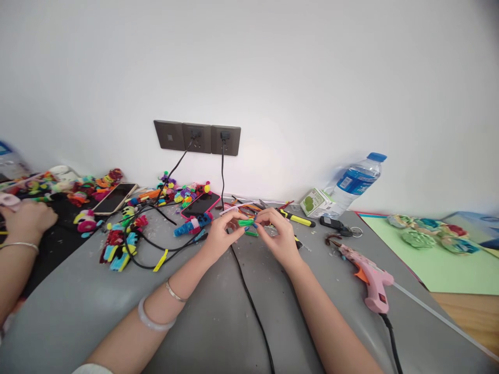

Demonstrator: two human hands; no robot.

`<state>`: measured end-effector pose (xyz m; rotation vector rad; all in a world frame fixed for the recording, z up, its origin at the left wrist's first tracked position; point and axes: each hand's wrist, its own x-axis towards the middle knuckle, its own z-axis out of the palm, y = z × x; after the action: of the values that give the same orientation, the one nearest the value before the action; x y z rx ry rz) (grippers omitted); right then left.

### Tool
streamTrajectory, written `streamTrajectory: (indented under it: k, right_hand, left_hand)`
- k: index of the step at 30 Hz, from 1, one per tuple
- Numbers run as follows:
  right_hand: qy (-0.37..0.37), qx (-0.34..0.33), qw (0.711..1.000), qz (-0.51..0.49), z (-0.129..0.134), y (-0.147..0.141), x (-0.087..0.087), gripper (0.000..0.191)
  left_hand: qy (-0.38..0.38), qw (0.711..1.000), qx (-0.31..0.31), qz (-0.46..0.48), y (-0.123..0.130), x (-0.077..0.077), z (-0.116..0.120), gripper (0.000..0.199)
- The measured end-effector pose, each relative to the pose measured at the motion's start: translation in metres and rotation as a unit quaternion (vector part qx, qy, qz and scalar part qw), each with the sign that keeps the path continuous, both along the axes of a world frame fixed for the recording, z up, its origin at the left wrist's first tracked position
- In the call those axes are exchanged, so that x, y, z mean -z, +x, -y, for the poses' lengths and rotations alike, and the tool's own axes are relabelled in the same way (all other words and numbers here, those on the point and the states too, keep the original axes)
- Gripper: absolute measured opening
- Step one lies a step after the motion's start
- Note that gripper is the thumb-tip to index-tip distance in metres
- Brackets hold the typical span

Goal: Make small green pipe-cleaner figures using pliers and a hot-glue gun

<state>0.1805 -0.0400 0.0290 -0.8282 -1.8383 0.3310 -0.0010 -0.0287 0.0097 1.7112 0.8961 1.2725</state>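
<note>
A small bright green fuzzy piece [245,223] is pinched between my two hands above the grey table mat. My left hand [222,235] grips its left side with thumb and fingertips. The fingertips of my right hand [277,236] are closed on its right end, near something small and blue. Just below it lies another green piece [251,234]. Behind my hands are loose brown and orange stems and a yellow-black cutter [298,218]. A blue and pink fuzzy figure [191,225] lies to the left of my left hand.
A pink glue gun [374,280] and keys [343,227] lie right, near a water bottle [356,182]. Black cables [249,296] cross the grey mat [210,322]. Phones [115,199] and colourful fuzzy figures [120,239] are left. Another person's hand [29,223] is far left.
</note>
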Motion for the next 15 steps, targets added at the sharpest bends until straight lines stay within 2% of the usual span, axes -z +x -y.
streamTrajectory:
  k: [5,15]
  right_hand:
    - [-0.012,-0.001,1.000,-0.002,0.0003,0.0007,0.0000,0.009]
    - [-0.011,-0.008,1.000,0.003,-0.0001,0.0022,0.0005,0.008]
  left_hand:
    - [-0.013,1.000,0.011,0.016,0.0008,-0.0016,0.0003,0.022]
    - [-0.035,0.997,0.022,0.064,0.0004,0.0046,-0.0032,0.025]
